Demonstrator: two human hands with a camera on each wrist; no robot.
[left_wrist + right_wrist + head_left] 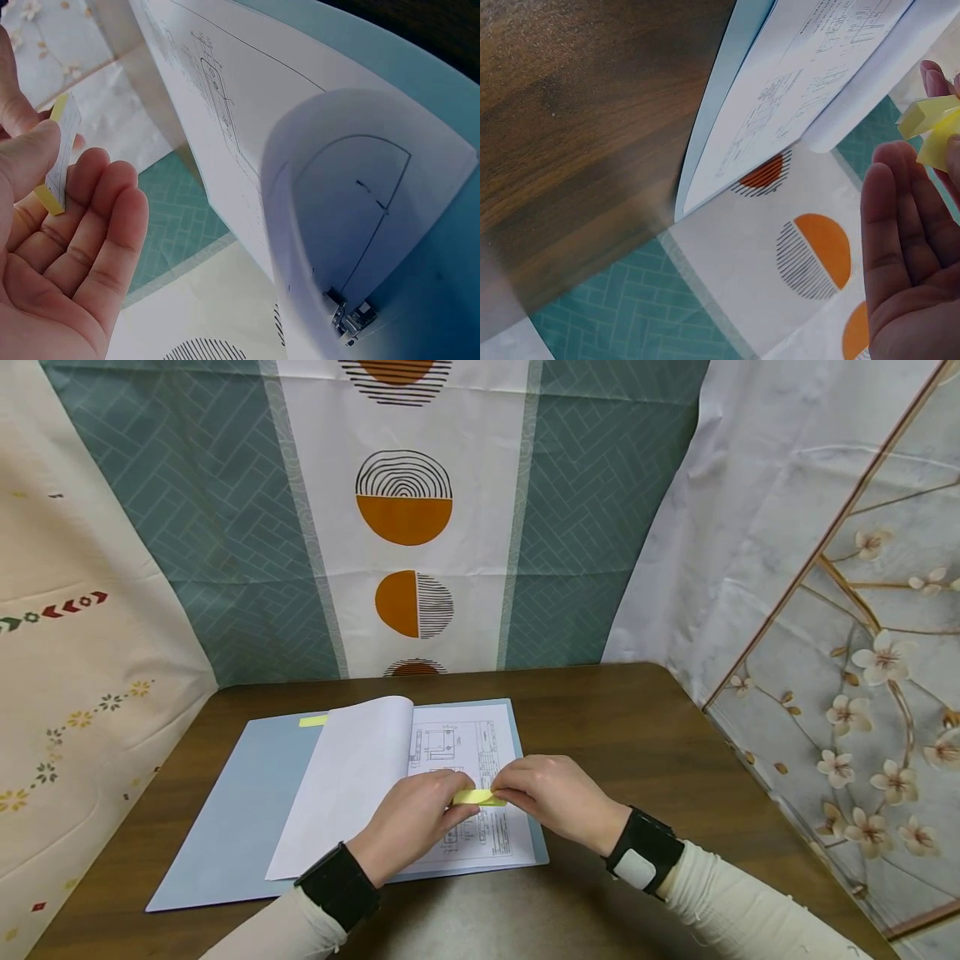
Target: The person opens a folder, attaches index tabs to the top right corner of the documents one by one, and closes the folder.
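Note:
In the head view my left hand (416, 814) pinches a small pad of yellow sticky notes (476, 797) between thumb and fingers. My right hand (558, 793) pinches the pad's right end. The right wrist view shows a top note (941, 139) bent up from the pad (922, 116). Both hands are above a printed technical drawing (435, 742) in an open light-blue folder (225, 810). A white sheet (337, 793), curled at its fold, lies turned over to the left. A yellow sticky strip (312, 721) shows at that sheet's top left edge.
The folder lies on a dark brown wooden table (600, 718). A metal fastener (349, 319) shows at the folder's fold in the left wrist view. Patterned cloths (615, 485) hang behind and beside the table.

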